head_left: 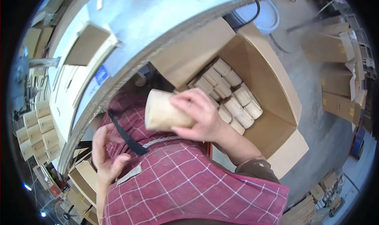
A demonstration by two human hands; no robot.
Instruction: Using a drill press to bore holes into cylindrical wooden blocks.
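Observation:
A pale wooden cylinder (156,110) is gripped in my right hand (199,114), held above my red checked apron (189,185) at the centre. Lower left of it, my left hand (108,160) is raised with curved fingers apart, holding nothing, near a black strap on the apron. Right of and behind my right hand, a large open cardboard box (276,110) holds several similar wooden pieces (233,75) in rows, some hidden behind my hand and arm.
The curved workbench (158,10) spans the upper left, with several stacked wooden pieces (37,132) at far left. A white bucket (266,16) stands behind the box. Cardboard cartons (335,89) are stacked at right. Another open box (83,173) is at lower left.

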